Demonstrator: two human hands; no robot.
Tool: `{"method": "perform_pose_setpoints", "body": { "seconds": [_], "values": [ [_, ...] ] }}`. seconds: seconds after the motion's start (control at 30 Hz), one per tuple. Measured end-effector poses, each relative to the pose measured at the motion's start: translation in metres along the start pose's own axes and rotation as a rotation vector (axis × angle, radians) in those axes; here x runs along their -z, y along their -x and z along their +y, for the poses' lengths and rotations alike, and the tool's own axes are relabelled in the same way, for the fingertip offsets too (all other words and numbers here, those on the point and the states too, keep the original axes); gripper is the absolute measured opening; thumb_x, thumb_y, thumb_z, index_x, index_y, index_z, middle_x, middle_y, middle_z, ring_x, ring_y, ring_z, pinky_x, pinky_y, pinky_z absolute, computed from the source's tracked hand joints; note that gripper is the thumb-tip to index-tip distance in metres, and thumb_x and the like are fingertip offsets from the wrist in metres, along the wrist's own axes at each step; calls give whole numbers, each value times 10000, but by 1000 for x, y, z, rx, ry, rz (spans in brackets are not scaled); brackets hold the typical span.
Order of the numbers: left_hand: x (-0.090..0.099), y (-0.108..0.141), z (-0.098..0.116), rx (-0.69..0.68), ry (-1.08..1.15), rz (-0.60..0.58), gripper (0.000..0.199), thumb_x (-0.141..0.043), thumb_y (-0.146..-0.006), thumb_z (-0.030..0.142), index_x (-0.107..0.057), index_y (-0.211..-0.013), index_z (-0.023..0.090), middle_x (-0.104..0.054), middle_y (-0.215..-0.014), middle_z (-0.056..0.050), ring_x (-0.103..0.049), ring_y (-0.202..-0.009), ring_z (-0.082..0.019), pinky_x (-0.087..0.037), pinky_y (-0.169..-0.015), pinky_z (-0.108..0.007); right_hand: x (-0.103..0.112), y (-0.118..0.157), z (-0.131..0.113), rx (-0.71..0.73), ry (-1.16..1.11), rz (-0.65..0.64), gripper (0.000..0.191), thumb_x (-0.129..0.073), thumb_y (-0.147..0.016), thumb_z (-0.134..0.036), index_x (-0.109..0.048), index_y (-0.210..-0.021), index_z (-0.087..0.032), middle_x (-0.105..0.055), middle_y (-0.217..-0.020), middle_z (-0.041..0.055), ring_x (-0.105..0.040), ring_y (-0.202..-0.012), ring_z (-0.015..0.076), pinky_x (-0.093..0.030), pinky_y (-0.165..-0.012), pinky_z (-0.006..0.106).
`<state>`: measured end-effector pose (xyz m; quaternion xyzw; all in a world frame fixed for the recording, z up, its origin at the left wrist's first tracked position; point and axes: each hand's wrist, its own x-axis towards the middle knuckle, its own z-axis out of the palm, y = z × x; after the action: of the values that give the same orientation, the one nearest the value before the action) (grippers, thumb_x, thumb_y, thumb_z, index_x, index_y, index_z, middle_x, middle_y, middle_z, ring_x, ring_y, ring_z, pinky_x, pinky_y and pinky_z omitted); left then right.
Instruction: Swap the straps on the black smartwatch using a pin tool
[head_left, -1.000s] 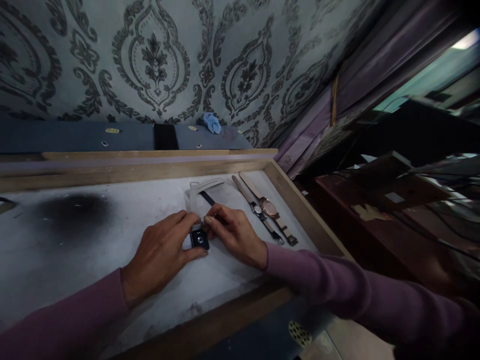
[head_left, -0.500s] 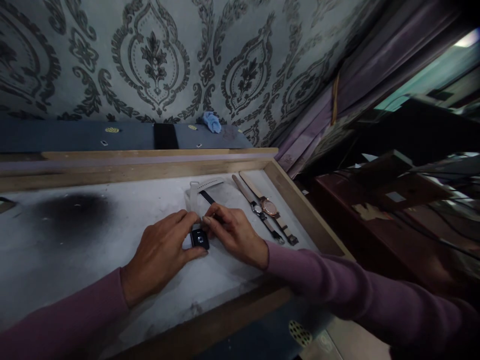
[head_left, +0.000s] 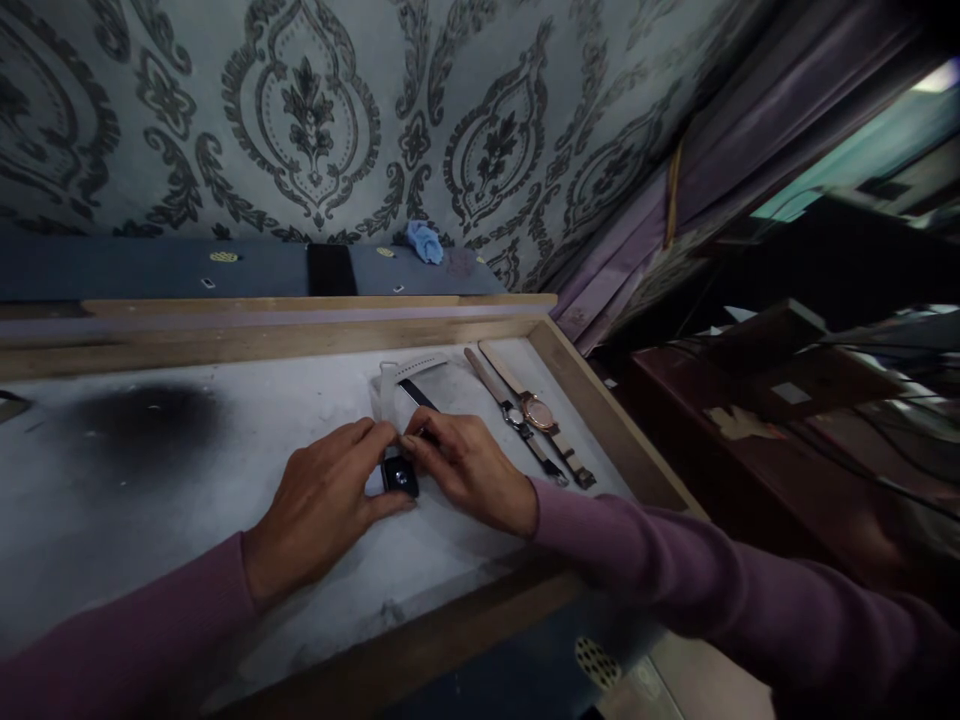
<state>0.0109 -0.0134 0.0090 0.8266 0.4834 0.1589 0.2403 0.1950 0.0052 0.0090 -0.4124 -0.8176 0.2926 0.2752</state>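
Note:
In the drawer, my left hand (head_left: 322, 500) is closed around a smartwatch (head_left: 400, 477) with a dark square case, its thumb along the near edge and its index finger at the far end. A pale strap (head_left: 388, 390) runs from the case away from me. My right hand (head_left: 469, 465) pinches thumb and fingertips together where strap and case meet; what sits between them is too small to make out. Just beyond its fingers lie a dark strip (head_left: 417, 394) and a loose white perforated strap (head_left: 421, 366).
Right of my hands lie a watch with a rose-gold case (head_left: 537, 411) and a smaller wristwatch (head_left: 514, 416). Wooden walls (head_left: 622, 430) frame the drawer. On the ledge behind are a black phone-like slab (head_left: 331, 271) and a crumpled blue cloth (head_left: 425, 242).
My right fingertips have shifted very slightly at the strap joint. The smartwatch and my left hand stay in place.

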Motion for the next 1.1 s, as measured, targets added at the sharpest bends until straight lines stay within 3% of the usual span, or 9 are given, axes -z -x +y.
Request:
{"method": "perform_pose_setpoints", "body": {
  "seconds": [0.6,1.1],
  "values": [
    [0,0,0,24,17,-34,269,-714,-802,287,-547,-1005,231,-605,-940,8,-589,-828,-193,-395,-666,-285,-2,5,5,-65,-164,27,172,-471,-955,-259,-486,-790,-209,-627,-643,-4,-619,-567,129,-463,-579,235],
    [-1,0,-2,11,-3,-31,312,-730,-799,307,-539,-1034,233,-581,-919,16,-569,-819,-191,-389,-657,-286,-2,2,8,-43,-134,20,169,-467,-951,-246,-485,-791,-195,-642,-653,7,-617,-558,118,-457,-562,215]
  ]
}}
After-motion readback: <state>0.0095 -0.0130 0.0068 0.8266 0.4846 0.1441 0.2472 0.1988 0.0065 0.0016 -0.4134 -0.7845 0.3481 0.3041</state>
